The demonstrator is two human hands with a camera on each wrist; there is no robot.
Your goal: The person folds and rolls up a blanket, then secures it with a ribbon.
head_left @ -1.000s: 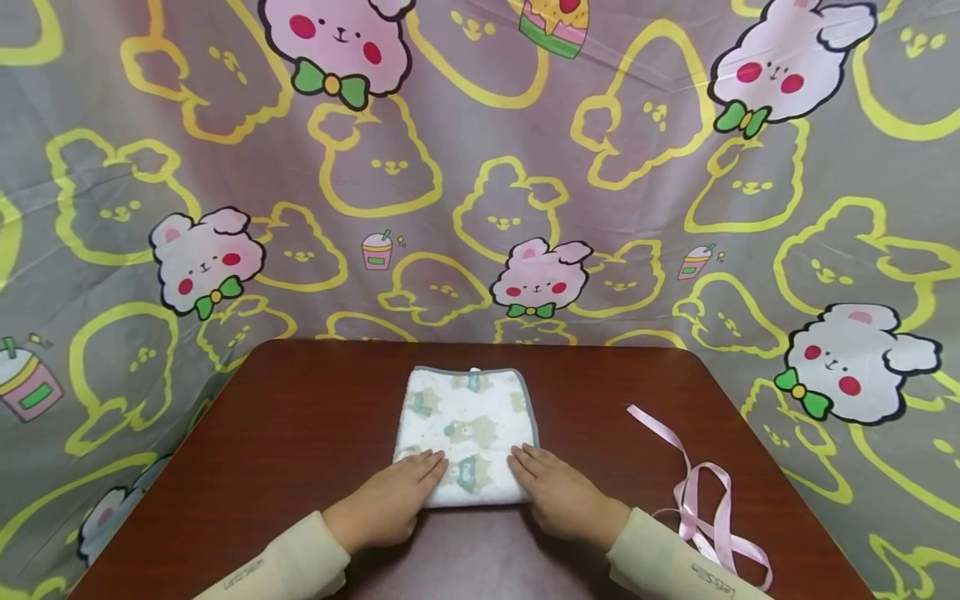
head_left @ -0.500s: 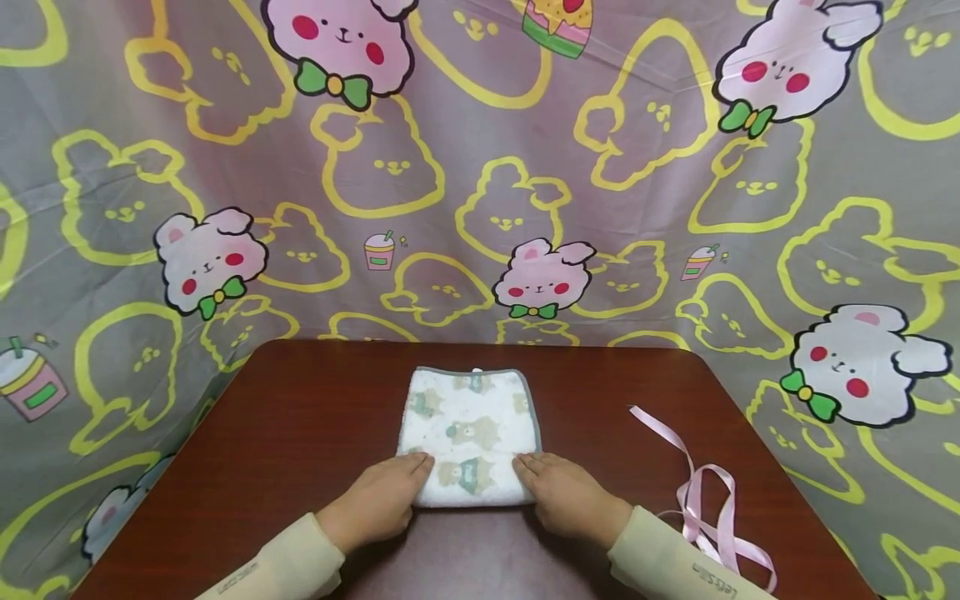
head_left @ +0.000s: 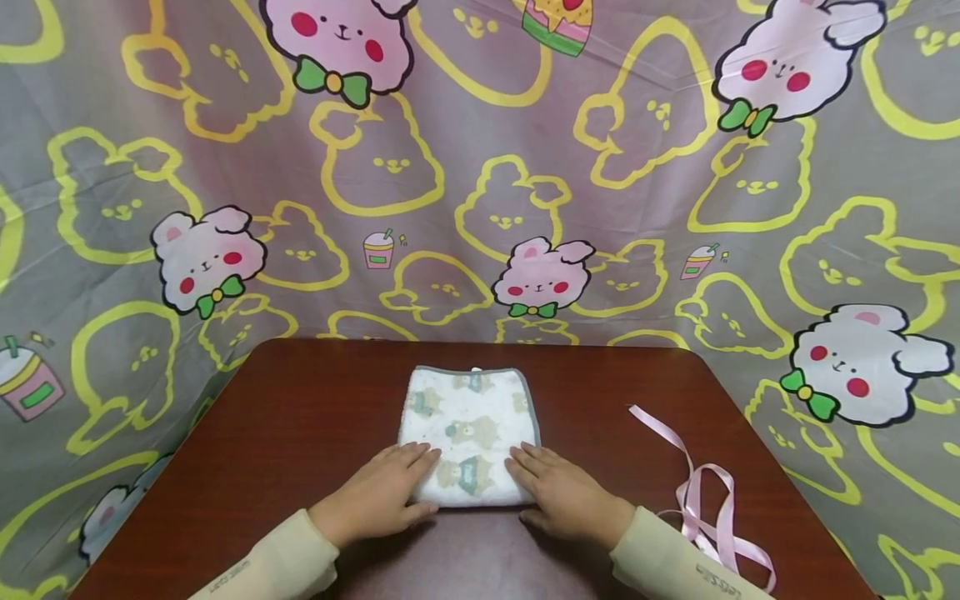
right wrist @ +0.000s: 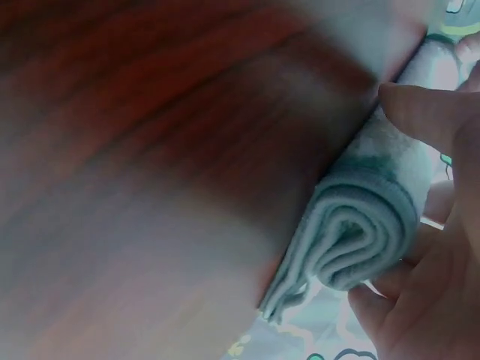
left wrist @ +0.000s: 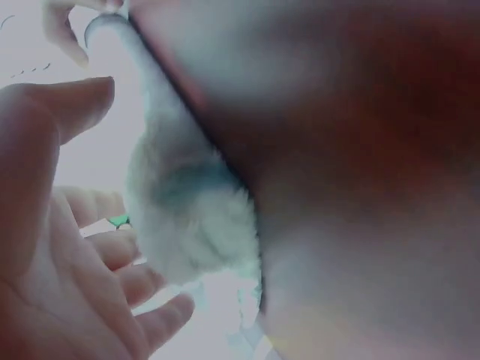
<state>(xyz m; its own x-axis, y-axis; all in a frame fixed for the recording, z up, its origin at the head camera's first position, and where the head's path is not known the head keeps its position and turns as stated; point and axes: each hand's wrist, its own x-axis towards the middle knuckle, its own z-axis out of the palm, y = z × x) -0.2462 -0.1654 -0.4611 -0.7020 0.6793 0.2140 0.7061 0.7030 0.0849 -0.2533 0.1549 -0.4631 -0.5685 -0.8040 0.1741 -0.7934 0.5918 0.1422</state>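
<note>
A white towel (head_left: 468,433) with printed bears and grey edging lies folded on the table, its near part rolled up. The roll's spiral end (right wrist: 352,229) shows in the right wrist view. My left hand (head_left: 382,492) rests extended fingers on the towel's near left side, its thumb apart at the near edge. In the left wrist view the left fingers (left wrist: 112,247) are spread beside the roll. My right hand (head_left: 570,492) lays its fingers on the near right side, with the thumb by the near edge. From the right wrist, thumb (right wrist: 420,112) and fingers appear on opposite sides of the roll.
A loose pink ribbon (head_left: 712,508) lies looped on the right side of the brown wooden table (head_left: 300,417). Behind the table hangs a grey cloth (head_left: 420,208) printed with rabbits and yellow outlines.
Both thumbs have come into sight at the towel's near edge, away from the fingers. The left fingers slid outward, then back inward slightly. The towel stays in nearly the same place.
</note>
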